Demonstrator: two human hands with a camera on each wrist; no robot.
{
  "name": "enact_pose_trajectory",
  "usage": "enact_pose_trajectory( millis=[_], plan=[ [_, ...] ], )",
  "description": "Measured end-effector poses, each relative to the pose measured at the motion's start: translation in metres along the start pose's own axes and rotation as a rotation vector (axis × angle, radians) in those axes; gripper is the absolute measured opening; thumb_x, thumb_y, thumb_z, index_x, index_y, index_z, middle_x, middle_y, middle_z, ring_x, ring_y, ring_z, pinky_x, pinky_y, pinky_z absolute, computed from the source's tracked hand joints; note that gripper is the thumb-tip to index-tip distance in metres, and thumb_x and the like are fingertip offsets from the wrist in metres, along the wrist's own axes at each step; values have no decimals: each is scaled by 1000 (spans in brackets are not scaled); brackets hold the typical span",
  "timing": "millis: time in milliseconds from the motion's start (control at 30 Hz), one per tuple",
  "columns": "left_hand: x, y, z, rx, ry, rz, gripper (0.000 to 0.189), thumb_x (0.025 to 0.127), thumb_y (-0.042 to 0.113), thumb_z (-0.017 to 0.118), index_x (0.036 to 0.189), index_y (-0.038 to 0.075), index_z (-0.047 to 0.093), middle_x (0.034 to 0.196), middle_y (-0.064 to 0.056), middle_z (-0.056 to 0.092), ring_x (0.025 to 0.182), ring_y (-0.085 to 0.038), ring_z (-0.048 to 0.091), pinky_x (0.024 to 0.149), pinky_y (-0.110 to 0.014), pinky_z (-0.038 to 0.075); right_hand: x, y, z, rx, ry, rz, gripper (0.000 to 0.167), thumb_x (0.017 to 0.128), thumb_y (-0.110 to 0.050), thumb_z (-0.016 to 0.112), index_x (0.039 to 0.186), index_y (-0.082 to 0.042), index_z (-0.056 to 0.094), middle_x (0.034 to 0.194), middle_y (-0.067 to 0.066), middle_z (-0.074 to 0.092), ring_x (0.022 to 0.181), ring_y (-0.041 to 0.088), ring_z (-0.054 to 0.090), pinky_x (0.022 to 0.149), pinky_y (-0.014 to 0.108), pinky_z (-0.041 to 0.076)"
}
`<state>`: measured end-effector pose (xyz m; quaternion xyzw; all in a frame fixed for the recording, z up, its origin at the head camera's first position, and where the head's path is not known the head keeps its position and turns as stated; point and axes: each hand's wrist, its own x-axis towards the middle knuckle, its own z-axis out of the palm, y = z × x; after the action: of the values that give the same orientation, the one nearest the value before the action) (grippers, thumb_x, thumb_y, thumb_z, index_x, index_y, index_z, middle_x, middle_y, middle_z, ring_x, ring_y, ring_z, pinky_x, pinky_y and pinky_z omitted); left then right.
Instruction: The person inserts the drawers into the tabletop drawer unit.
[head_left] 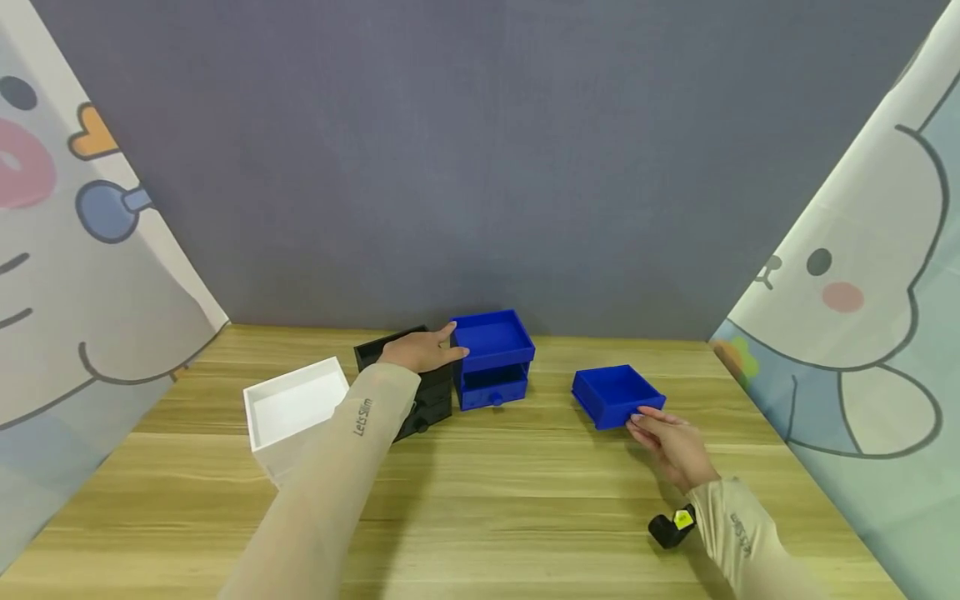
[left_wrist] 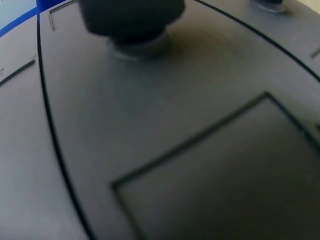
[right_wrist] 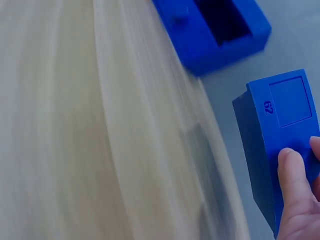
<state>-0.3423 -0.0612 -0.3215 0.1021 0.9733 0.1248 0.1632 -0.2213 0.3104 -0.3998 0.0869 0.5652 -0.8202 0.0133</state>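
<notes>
My right hand [head_left: 671, 442] pinches the near right edge of a blue open-topped drawer [head_left: 617, 387]. The right wrist view shows its front panel [right_wrist: 277, 130], marked with a square outline and "62", with a finger lying on it. On the left, my left hand [head_left: 420, 350] reaches over a black chest of drawers [head_left: 427, 408], its straight fingers resting at the left edge of a small blue chest [head_left: 491, 360]. That chest has a tray-like top, a gap below, and a lower drawer with a round knob [head_left: 496, 399]. Black drawer fronts [left_wrist: 135, 110] fill the left wrist view.
A white open-topped box [head_left: 296, 400] stands left of the black chest, partly behind my left sleeve. At my right wrist is a small black device [head_left: 667, 532] with a yellow mark. Behind the wooden table [head_left: 525, 483] rises a grey panel [head_left: 480, 167].
</notes>
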Motion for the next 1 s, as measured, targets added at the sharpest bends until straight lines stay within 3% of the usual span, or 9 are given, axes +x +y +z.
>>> enact_pose_trajectory(
  millis=[200, 533, 700, 1000],
  plan=[
    [-2, 3, -1, 15, -6, -7, 75, 93, 66, 38, 153, 37, 3, 76, -5, 60, 50, -15, 42, 49, -32, 28, -9, 14, 27, 15, -32, 7, 33, 94, 11, 48, 82, -11, 70, 80, 3, 71, 77, 11, 69, 75, 20, 51],
    [-6, 4, -4, 13, -17, 6, 76, 94, 65, 37, 154, 35, 4, 77, -5, 60, 52, -16, 46, 49, -33, 30, -10, 38, 70, 42, 17, -21, 32, 90, 15, 50, 81, -8, 68, 76, 5, 70, 73, 12, 69, 73, 21, 52],
    [-8, 6, -6, 7, -14, 19, 76, 94, 65, 37, 155, 34, 4, 89, -6, 64, 55, -18, 51, 51, -34, 33, -10, 43, 87, 32, 42, -33, 28, 87, 18, 52, 81, -5, 67, 76, 7, 68, 71, 12, 69, 73, 22, 53],
    [-11, 7, -6, -8, -13, -4, 75, 94, 66, 37, 154, 36, 4, 83, -6, 61, 50, -16, 41, 50, -33, 28, -8, 58, 121, 100, 75, -100, 30, 84, 21, 54, 76, -5, 67, 70, 6, 67, 66, 11, 68, 66, 21, 53]
  ],
)
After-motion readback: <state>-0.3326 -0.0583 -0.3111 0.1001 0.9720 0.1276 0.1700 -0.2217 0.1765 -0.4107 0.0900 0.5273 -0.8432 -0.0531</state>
